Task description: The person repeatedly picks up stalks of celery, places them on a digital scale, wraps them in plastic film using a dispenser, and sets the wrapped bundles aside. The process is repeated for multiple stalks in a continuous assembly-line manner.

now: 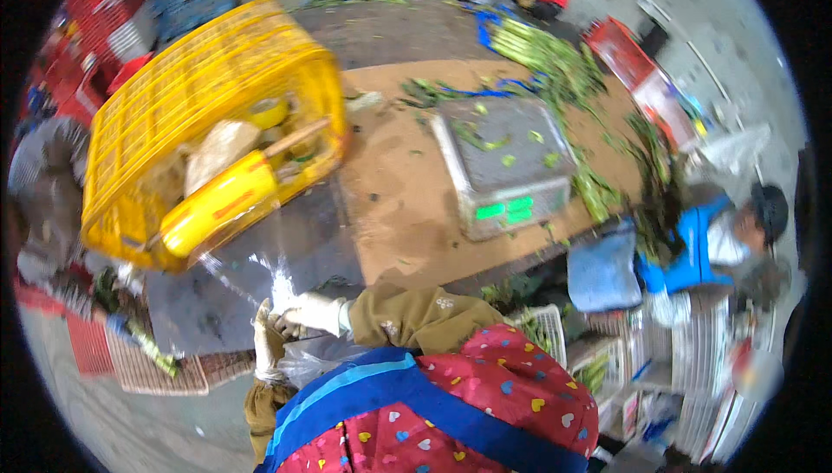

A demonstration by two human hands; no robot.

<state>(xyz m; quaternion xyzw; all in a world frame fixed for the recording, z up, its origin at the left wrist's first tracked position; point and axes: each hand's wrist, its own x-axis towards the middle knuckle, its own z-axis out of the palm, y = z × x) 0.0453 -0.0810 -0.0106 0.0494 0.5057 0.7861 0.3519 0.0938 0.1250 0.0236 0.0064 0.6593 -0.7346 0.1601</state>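
White work gloves cover both hands, held close together just in front of my body. My left hand and my right hand grip gathered clear plastic film. This film stretches up towards a yellow roll at the crate's opening. The roll sits on a wooden stick. A large yellow plastic crate lies on its side on the table, with a stone-like block and a tape roll inside. More crumpled clear plastic hangs below my hands; where it joins the film is hidden.
A weighing scale with leaf scraps stands on the brown board. Leafy green stalks lie behind it, with blue ties. Another person is at the right; one at the left holds a vegetable stalk.
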